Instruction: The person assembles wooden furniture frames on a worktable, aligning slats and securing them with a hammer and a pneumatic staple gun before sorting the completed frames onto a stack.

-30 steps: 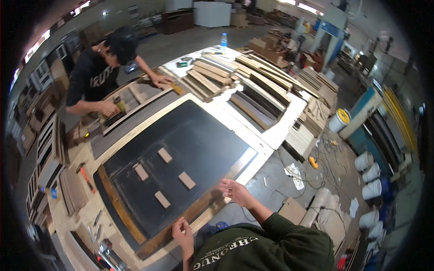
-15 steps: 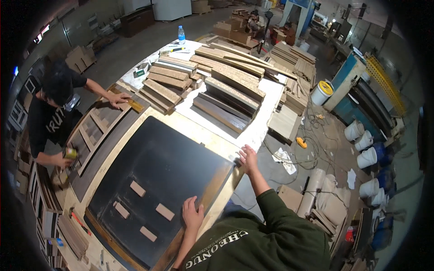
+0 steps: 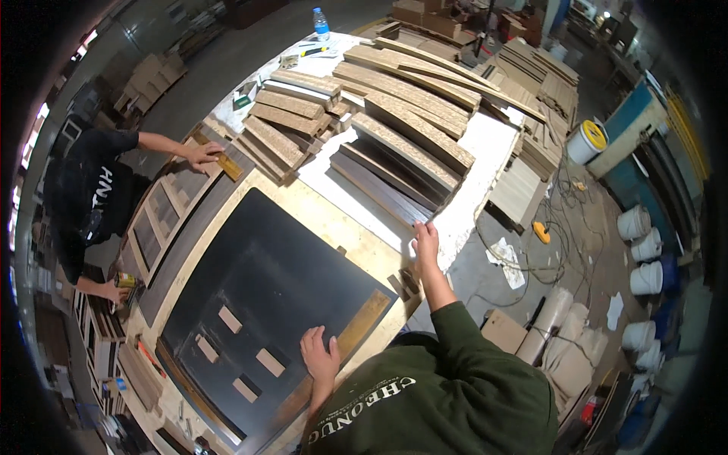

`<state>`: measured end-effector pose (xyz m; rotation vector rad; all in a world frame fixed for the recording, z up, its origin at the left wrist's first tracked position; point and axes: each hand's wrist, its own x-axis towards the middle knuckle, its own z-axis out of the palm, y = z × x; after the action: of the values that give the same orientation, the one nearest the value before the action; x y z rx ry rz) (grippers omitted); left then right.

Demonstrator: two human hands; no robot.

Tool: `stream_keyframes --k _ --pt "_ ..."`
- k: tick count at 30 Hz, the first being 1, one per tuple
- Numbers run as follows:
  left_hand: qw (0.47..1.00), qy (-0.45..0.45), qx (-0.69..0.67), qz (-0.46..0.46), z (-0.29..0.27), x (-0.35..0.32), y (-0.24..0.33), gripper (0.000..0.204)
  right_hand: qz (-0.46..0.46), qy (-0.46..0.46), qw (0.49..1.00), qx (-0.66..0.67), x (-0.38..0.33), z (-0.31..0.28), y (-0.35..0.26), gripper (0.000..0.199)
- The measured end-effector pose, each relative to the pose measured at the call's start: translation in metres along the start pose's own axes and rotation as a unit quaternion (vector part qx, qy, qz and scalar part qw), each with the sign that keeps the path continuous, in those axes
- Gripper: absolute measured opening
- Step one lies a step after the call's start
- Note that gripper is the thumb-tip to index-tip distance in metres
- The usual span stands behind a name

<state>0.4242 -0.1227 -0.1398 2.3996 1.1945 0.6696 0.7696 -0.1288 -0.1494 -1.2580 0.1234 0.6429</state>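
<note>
The dark strip point(image 3: 370, 186) lies on the white sheet point(image 3: 493, 148), along the near side of a group of boards, with its near end by the person's right hand point(image 3: 425, 244). That hand's fingers are curled close together at the end; whether they grip it or merely rest there cannot be told. Good handling here would likely mean a firm hold at the end and a straight draw along the strip's length, so that it neither scrapes the neighbouring dark boards point(image 3: 428, 180) nor upsets the particle-board strips point(image 3: 413, 125) beyond. The left hand point(image 3: 320, 356), fingers slightly apart and holding nothing visible, is over the black panel point(image 3: 280, 254) near its brown edge strip point(image 3: 368, 320), and seems well placed to steady a far end. The panel's bare upper part offers room, but four small blocks point(image 3: 230, 319) sit lower down. Brown pieces point(image 3: 403, 285) lie near the bench corner by the right forearm. A co-worker point(image 3: 95, 201) handles a slatted frame point(image 3: 168, 208) to the left, so a long swing that way seems unwise.
</note>
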Motion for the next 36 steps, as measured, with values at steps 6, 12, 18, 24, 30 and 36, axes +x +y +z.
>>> stream_keyframes --k 6,12,18,24,30,36 --pt "1.000 0.004 0.018 -0.003 0.000 0.000 0.001 0.032 0.036 0.002 0.999 0.020 -0.023 0.025 0.017 0.024" --pt "0.999 0.024 0.025 -0.007 -0.001 0.003 0.007 0.029 -0.191 0.115 0.939 -0.262 -0.018 0.024 0.010 0.087" --pt "0.999 0.030 0.026 -0.022 0.004 0.001 0.002 0.030 -0.364 -0.076 0.698 -0.612 -0.010 0.036 -0.027 0.076" --pt "0.998 0.038 0.031 -0.027 -0.001 -0.003 0.004 0.028 -0.282 -0.106 0.760 -0.576 0.004 0.051 -0.033 0.056" --pt "0.994 0.060 -0.029 -0.088 0.004 0.003 -0.001 0.033 0.217 -0.408 0.885 -0.060 -0.051 0.025 -0.004 0.040" --pt "0.745 0.172 -0.534 -0.361 0.001 0.058 0.053 0.038 -0.015 -0.557 0.780 -0.285 -0.145 0.043 0.070 0.059"
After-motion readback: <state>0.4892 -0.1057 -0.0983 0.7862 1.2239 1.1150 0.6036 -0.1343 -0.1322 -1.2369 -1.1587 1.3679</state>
